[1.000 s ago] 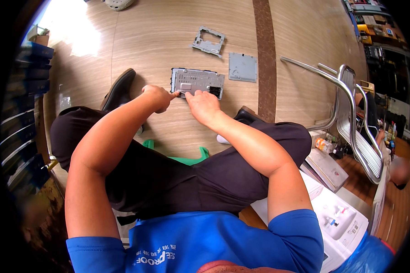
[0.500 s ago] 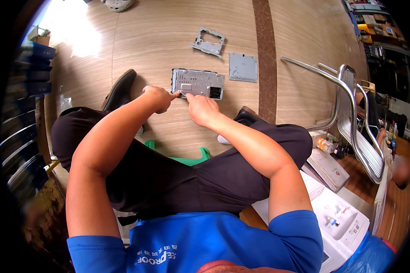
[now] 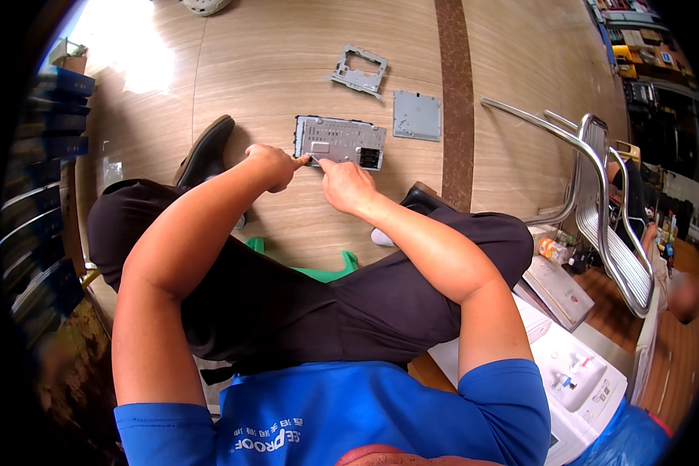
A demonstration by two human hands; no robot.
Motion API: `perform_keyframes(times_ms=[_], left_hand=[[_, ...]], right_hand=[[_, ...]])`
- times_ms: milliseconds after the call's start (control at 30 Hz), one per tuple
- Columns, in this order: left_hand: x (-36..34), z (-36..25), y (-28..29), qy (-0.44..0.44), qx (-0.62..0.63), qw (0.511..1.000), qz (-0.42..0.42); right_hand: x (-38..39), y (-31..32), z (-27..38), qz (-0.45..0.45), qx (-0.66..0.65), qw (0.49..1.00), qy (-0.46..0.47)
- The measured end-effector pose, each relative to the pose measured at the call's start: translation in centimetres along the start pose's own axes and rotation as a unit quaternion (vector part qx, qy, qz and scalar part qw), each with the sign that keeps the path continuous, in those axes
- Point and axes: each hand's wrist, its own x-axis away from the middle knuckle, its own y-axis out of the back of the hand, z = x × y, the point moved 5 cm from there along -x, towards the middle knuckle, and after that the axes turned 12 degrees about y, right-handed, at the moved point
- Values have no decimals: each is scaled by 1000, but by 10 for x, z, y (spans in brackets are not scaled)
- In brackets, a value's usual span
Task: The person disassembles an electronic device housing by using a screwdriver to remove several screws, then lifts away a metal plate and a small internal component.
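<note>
A grey metal-cased electronic unit, resembling a car stereo, lies on the tiled floor between my feet. Its upper face has slots and a dark square socket near the right end. My left hand is at the unit's near left corner, its index finger stretched to the edge and the other fingers curled; anything inside them is hidden. My right hand is closed just beside it, index finger and thumb toward the same corner. A thin pale sliver shows at its fingertips, too small to name.
Beyond the unit lie a grey metal bracket with a cut-out and a flat grey cover plate. A tubular metal chair stands at right, near a white appliance with taps. Blue boxes are stacked at left. Below me is a green stool.
Both hands stay at the same corner with almost no movement. The floor, unit and loose parts appear shifted slightly to the right in the view.
</note>
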Motion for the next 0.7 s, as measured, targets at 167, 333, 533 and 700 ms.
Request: perform_keyframes(times_ms=[167, 333, 533, 700], left_hand=[[-2, 1, -3, -1, -1, 1000, -6], [-1, 1, -2, 1, 1, 1000, 0], [-1, 0, 0, 4, -3, 1000, -8], [-3, 3, -5, 4, -2, 1000, -6]], right_hand=[[-2, -1, 2, 12, -6, 1000, -8], [-3, -5, -1, 12, -21, 1000, -14], [-8, -11, -6, -26, -76, 997, -3], [-3, 1, 12, 39, 37, 999, -5]])
